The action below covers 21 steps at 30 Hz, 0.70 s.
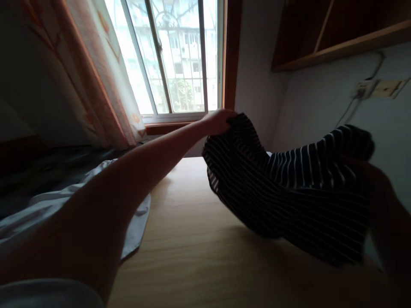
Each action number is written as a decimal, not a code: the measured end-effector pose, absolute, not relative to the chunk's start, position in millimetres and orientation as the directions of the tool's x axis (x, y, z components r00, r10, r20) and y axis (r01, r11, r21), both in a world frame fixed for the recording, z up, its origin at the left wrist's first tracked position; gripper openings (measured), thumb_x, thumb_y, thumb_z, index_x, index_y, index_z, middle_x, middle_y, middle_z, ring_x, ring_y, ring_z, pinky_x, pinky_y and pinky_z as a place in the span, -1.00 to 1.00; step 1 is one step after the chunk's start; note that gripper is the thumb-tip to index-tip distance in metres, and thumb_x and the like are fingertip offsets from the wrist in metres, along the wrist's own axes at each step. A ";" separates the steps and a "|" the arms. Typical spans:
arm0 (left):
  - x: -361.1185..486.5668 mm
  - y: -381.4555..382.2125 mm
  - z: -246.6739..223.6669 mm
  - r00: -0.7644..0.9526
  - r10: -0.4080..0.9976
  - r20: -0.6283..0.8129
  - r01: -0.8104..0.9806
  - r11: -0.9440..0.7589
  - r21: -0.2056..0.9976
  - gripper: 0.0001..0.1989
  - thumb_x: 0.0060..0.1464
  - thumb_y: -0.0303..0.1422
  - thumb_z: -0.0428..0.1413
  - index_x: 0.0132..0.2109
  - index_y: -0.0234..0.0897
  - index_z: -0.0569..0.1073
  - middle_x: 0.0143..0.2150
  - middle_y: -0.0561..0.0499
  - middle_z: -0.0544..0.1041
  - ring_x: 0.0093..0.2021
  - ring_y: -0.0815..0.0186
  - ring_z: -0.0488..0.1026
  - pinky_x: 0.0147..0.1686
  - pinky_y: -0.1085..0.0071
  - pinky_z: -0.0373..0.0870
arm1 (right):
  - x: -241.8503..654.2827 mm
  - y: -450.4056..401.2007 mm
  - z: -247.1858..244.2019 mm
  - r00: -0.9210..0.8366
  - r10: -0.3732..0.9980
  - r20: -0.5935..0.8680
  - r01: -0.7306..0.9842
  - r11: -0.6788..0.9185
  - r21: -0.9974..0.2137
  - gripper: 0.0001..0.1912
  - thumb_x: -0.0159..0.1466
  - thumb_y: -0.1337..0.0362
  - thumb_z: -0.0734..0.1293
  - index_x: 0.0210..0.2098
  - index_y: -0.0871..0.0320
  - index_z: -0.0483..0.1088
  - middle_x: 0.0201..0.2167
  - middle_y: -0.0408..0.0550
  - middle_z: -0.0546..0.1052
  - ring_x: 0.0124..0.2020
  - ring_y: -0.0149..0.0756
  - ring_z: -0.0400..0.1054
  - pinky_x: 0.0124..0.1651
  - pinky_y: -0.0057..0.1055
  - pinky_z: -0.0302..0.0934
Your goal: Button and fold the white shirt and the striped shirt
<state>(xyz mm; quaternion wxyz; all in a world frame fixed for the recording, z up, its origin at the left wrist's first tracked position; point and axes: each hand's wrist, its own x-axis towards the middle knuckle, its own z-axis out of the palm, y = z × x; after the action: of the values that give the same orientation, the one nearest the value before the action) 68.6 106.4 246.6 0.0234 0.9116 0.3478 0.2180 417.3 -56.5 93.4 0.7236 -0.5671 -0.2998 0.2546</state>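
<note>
A black garment with thin white stripes (289, 192) hangs stretched between my two hands, above a light wooden table (180, 239). My left hand (221, 121) grips its far left edge, fingers closed on the cloth. On the right, my right hand (369, 171) is in deep shadow and partly covered by the fabric, closed around the other end. The middle of the garment sags in folds, its lower edge over the tabletop. Which kind of garment it is, I cannot tell.
White cloth (138, 226) lies along the table's left side. Behind the table is a window (180, 64) with a flowered curtain (96, 72) at its left. A wooden shelf (346, 45) juts from the right wall above a socket (382, 88) with a plugged-in cord.
</note>
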 end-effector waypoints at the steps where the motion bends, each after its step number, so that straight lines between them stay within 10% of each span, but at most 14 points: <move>1: 81.6 120.0 262.6 0.564 0.624 0.541 0.686 -0.719 0.114 -0.57 0.20 -0.46 -0.03 0.20 -0.25 0.40 0.15 -0.05 0.46 0.19 0.12 0.34 0.22 0.13 0.17 | 412.3 -50.5 90.9 0.701 0.664 0.258 0.061 0.305 -0.950 -0.86 0.11 0.33 0.41 -0.30 0.11 0.54 -0.07 -0.01 0.57 0.13 -0.10 0.37 0.25 -0.18 0.24; 4: 115.1 148.5 272.4 0.301 0.624 0.721 0.832 -0.542 0.122 -0.35 0.22 -0.49 -0.03 0.41 -0.29 0.02 0.36 -0.20 0.19 0.36 0.00 0.09 0.29 -0.06 -0.01 | 391.2 -26.6 76.3 0.679 0.603 0.418 0.201 0.395 -0.896 -0.70 0.00 0.45 0.46 -0.24 0.12 0.53 0.05 -0.04 0.51 0.25 -0.15 0.23 0.25 -0.33 0.20; 7: 129.9 156.6 219.6 0.215 0.715 0.665 0.860 -0.462 0.218 -0.23 0.18 -0.44 0.06 0.44 -0.22 -0.09 0.46 -0.20 -0.05 0.43 -0.10 -0.10 0.30 -0.16 -0.11 | 375.4 3.7 46.6 0.771 0.576 0.271 0.021 0.403 -0.915 -0.76 0.11 0.35 0.37 -0.19 0.13 0.45 -0.14 -0.05 0.56 -0.06 -0.19 0.47 0.00 -0.24 0.42; 15: 142.0 76.8 46.2 0.566 0.712 0.416 0.667 -0.692 0.277 -0.42 0.23 -0.16 0.06 0.31 -0.30 0.25 0.35 -0.24 0.23 0.32 0.11 0.20 0.28 0.20 0.15 | 384.6 33.9 -15.2 0.807 0.581 -0.105 -0.208 0.115 -0.971 -0.65 -0.07 0.47 0.43 -0.29 0.12 0.36 -0.40 -0.18 0.52 -0.36 -0.31 0.47 -0.30 -0.36 0.47; 21: 190.0 18.9 19.1 0.676 0.663 0.322 0.630 -0.747 0.214 -0.06 0.01 0.07 0.18 0.40 -0.31 0.09 0.39 -0.28 0.16 0.36 -0.10 0.09 0.32 -0.02 0.02 | 377.4 28.7 -10.6 0.809 0.578 -0.107 -0.224 0.136 -0.965 -0.64 -0.06 0.47 0.44 -0.28 0.10 0.32 -0.41 -0.19 0.50 -0.35 -0.31 0.46 -0.29 -0.37 0.48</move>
<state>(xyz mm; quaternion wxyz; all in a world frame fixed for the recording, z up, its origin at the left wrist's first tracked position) 190.0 18.9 19.1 0.0428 0.9145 0.3533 0.1927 377.4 28.7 -10.6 0.7391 -0.5987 -0.1476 0.2712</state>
